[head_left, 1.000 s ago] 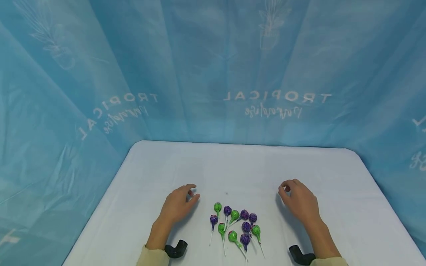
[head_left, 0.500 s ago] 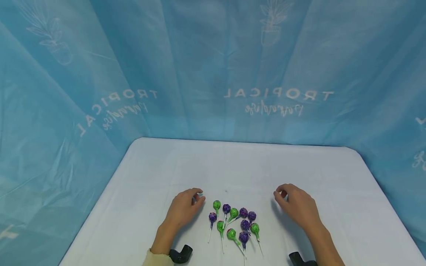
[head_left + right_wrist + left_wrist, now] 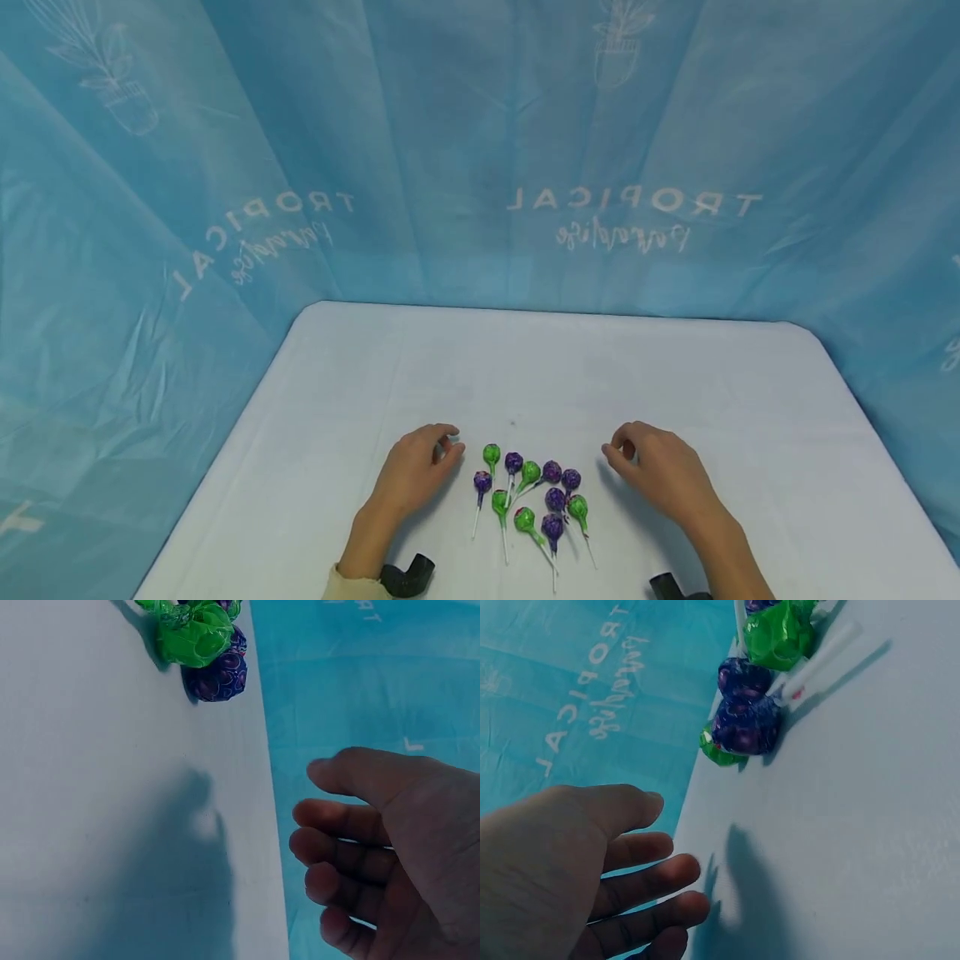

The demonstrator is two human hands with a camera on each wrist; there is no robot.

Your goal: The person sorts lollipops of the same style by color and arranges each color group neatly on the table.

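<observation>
Several wrapped lollipops lie in a loose group on the white table, some with green wrappers, like the green lollipop [image 3: 524, 520], others purple, like the purple lollipop [image 3: 552, 526]. Most of their white sticks point toward the person. My left hand [image 3: 412, 471] hovers just left of the group, fingers loosely bent and holding nothing. On the other side, my right hand [image 3: 660, 467] hangs over the table, its thumb and fingers loosely curled around air. Both wrist views show a gap between the hand and the nearest wrappers, such as a purple lollipop [image 3: 746, 724] and a green lollipop [image 3: 195, 634].
The white table [image 3: 465, 367] extends behind and to both sides of the lollipops. A blue curtain [image 3: 450, 150] with mirrored lettering surrounds its back and sides. Black curved pieces, such as the black wrist piece [image 3: 408, 577], sit at each wrist.
My right hand has drifted left, closer to the lollipops. My left hand has shifted slightly right, then stayed nearly still. The lollipops lie as before; the head view has tilted a little.
</observation>
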